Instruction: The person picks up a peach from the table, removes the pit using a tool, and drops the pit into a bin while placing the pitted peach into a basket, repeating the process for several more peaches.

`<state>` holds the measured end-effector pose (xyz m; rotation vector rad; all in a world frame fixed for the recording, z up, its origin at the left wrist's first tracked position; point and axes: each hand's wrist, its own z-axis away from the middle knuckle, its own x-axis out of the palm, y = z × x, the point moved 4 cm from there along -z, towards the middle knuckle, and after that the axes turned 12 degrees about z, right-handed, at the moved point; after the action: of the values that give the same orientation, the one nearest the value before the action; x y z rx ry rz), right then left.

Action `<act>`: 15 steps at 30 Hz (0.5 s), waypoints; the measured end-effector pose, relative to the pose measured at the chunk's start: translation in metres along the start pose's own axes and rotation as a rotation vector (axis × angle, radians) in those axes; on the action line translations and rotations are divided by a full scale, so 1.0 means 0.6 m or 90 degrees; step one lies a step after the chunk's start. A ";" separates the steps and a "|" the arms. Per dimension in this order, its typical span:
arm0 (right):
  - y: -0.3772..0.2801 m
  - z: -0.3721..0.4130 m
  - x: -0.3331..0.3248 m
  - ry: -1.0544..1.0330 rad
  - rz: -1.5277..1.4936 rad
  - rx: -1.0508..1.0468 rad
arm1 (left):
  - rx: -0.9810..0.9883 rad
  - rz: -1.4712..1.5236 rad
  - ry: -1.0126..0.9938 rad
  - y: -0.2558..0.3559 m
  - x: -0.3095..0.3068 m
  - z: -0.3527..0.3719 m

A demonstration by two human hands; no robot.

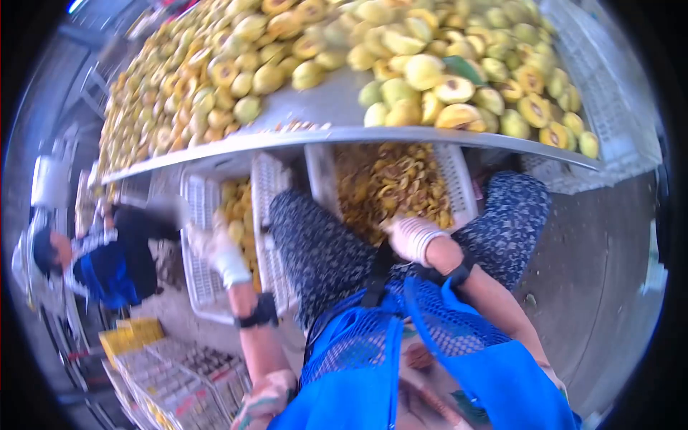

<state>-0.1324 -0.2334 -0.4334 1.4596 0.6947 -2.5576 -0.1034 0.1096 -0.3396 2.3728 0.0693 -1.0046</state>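
Metal counter (315, 107) up front, heaped with whole and halved yellow stone fruit (424, 72)! Left hand (221, 251), gloved and blurred, is over the left white crate (208, 290) holding yellow pieces (236, 208); right hand (414, 239), gloved too, is at the scrap-filled crate (459, 183) between the knees. Can't tell whether either hand's fingers are open or gripping.

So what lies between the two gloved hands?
Head view: between left hand and right hand lie yellow fruit, a white crate's side wall and the left trouser leg.
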 end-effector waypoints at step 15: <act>0.051 0.000 -0.007 -0.054 -0.270 0.040 | 0.447 0.216 -0.605 0.556 0.253 0.073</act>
<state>-0.1205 -0.2614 -0.4398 1.3274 1.0155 -2.9551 0.0619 -0.2191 -0.3094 2.0377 -1.1473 -2.0770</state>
